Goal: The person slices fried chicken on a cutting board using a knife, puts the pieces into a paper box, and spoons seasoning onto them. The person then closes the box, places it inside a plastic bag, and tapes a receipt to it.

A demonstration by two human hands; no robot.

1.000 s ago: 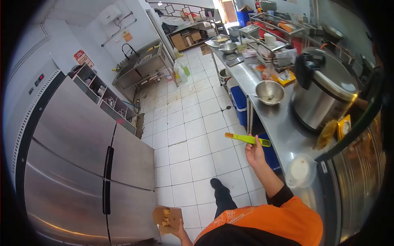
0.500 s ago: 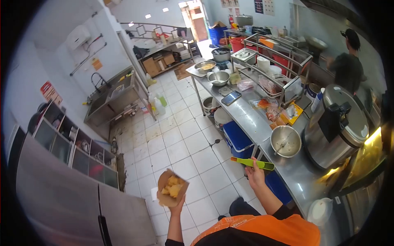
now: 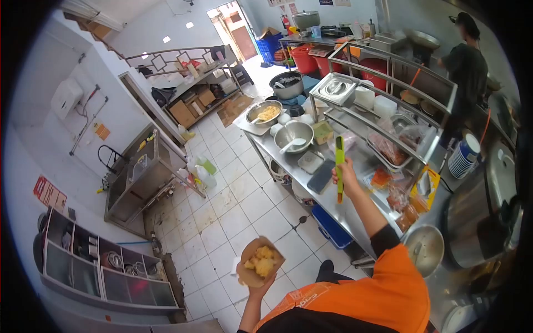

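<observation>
In the lower middle, my left hand (image 3: 262, 287) is closed around the base of an open brown paper food box (image 3: 246, 273). Golden fried pieces (image 3: 261, 262) lie inside it. My right hand (image 3: 345, 175) reaches out over the steel table and grips green tongs (image 3: 340, 161), held upright with one end brownish. Just behind the tongs a dark phone (image 3: 321, 176) rests on the table. Left of that stand a metal bowl (image 3: 294, 136) with a white-handled utensil and, farther off, a bowl of yellowish food (image 3: 267, 114).
A steel rack (image 3: 388, 83) holds a lidded pan (image 3: 334, 89) and tubs. Packaged food (image 3: 397, 197), a metal mixing bowl (image 3: 425, 250) and a large steel cooker (image 3: 477, 222) line the right side. A person (image 3: 466, 72) stands at a wok. Below the table sits a blue cooler (image 3: 331, 226).
My view has moved closer to the table's far end. The right arm has stretched forward over the table, and the tongs have turned from level to upright. The food box remains in my left hand.
</observation>
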